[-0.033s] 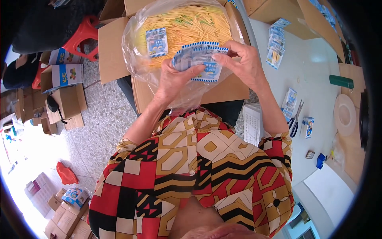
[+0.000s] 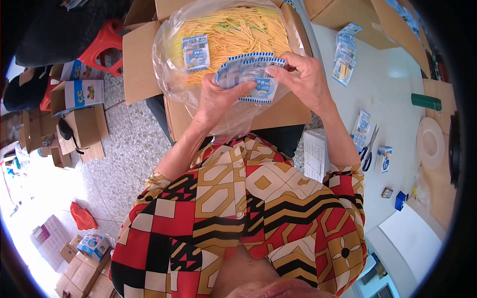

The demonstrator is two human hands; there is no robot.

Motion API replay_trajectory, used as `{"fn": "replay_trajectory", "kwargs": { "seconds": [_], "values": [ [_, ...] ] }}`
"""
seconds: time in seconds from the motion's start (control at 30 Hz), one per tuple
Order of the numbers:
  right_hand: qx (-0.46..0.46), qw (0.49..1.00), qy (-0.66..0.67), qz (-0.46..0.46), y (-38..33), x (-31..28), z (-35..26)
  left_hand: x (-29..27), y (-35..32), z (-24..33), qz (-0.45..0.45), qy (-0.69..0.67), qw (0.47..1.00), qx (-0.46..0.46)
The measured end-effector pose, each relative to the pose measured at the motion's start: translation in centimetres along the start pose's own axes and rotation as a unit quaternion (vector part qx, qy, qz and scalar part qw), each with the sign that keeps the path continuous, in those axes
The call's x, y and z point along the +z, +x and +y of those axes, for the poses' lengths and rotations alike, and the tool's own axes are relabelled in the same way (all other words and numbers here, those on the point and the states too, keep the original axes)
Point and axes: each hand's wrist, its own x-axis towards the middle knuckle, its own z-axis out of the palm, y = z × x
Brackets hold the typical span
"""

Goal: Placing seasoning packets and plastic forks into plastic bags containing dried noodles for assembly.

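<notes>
My left hand [image 2: 218, 102] is closed round a fanned stack of small blue-and-white packets [image 2: 259, 88], its thumb lying across their front. At the stack's upper right, my right hand [image 2: 305, 82] pinches the corner of the front packet between thumb and fingers. Both hands are over the near side of an open cardboard box [image 2: 140, 60] lined with a clear plastic bag [image 2: 166, 64]. Thin yellow sticks [image 2: 243, 30], a few of them greenish, fill the bag. Another blue-and-white packet [image 2: 196, 52] lies on the sticks, left of my hands.
On the pale table [image 2: 382, 94] to the right are a row of packets [image 2: 344, 57], a packet strip [image 2: 361, 128], scissors [image 2: 367, 151], a green cylinder [image 2: 426, 102] and a tape roll [image 2: 430, 143]. A red stool [image 2: 102, 48] and cartons [image 2: 82, 130] stand at left.
</notes>
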Motion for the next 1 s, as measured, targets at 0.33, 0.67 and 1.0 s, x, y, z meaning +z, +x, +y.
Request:
{"fn": "replay_trajectory", "kwargs": {
  "seconds": [0.33, 0.67, 1.0],
  "values": [
    [-0.01, 0.999, -0.049, -0.012, -0.1, 1.0, -1.3, -1.2, -1.1, 0.4, -0.019, 0.075, 0.997, -0.012],
    [-0.036, 0.999, 0.023, 0.001, -0.3, 1.7, -1.5, -1.3, -1.2, 0.7, 0.008, -0.011, 1.0, 0.007],
    [-0.181, 0.978, -0.064, 0.076, -0.7, 1.6, -2.2, -2.6, -0.8, -0.8, 0.034, 0.009, 0.999, -0.016]
  ]
}}
